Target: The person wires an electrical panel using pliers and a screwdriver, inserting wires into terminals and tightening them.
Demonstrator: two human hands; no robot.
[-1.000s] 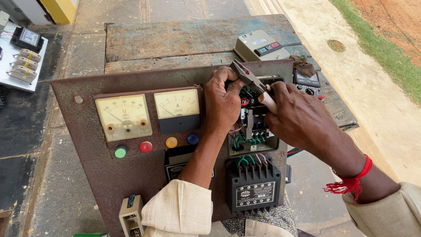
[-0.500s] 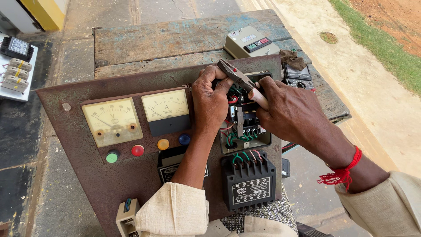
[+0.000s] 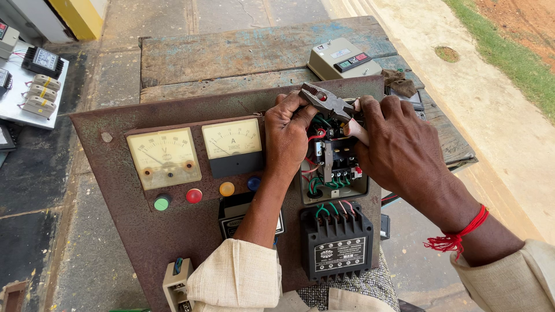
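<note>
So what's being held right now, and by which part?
The right hand holds pliers by the handles, jaws toward the left hand, which touches the jaw end at the open starter box.

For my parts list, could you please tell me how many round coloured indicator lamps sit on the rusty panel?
4, in a row under the two meters on the panel: green lamp, red lamp, amber lamp, blue lamp beside the left hand, which may hide more.

Two hands (image 3: 289,136) (image 3: 399,144), one pair of pliers (image 3: 326,101), two dial meters (image 3: 165,157) (image 3: 234,140), four coloured indicator lamps (image 3: 162,203) (image 3: 194,196) (image 3: 227,189) (image 3: 254,184), one black transformer block (image 3: 338,242), one grey switch box (image 3: 344,59).
</note>
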